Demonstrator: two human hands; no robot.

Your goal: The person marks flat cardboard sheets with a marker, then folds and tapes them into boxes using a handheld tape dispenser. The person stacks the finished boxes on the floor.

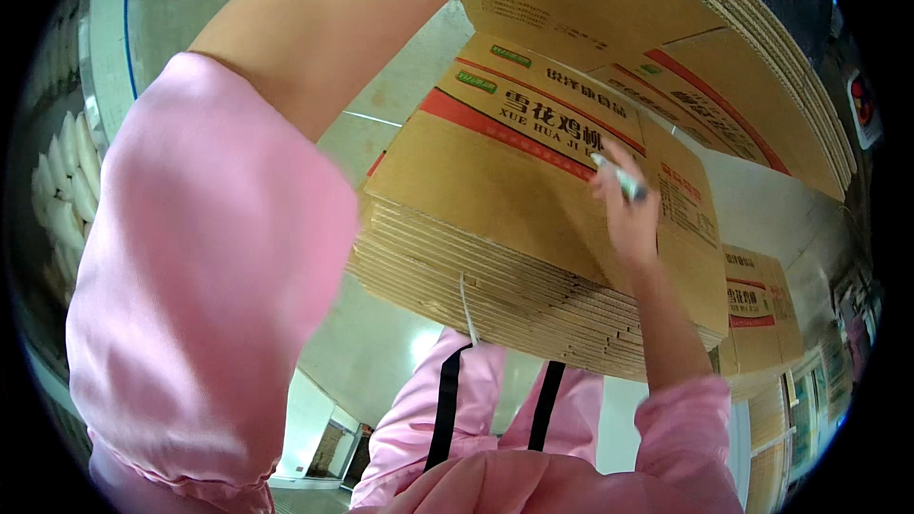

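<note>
My right hand is closed round a marker pen with a pale tip end and a dark far end. It hovers over or touches the printed face of the top sheet on a stack of flattened cardboard boxes; I cannot tell whether the pen meets the board. The sheet is brown with red bands and dark print. Across the upper left stretches my left arm, its pink sleeve pushed back. Its hand lies past the top edge, out of sight. Above the stack, more flattened boxes stand tilted up.
A white strap hangs down the stack's near side. At the right is another pile of flattened boxes. White filled bags lie at the far left. My pink-clad legs are just below the stack, above the pale floor.
</note>
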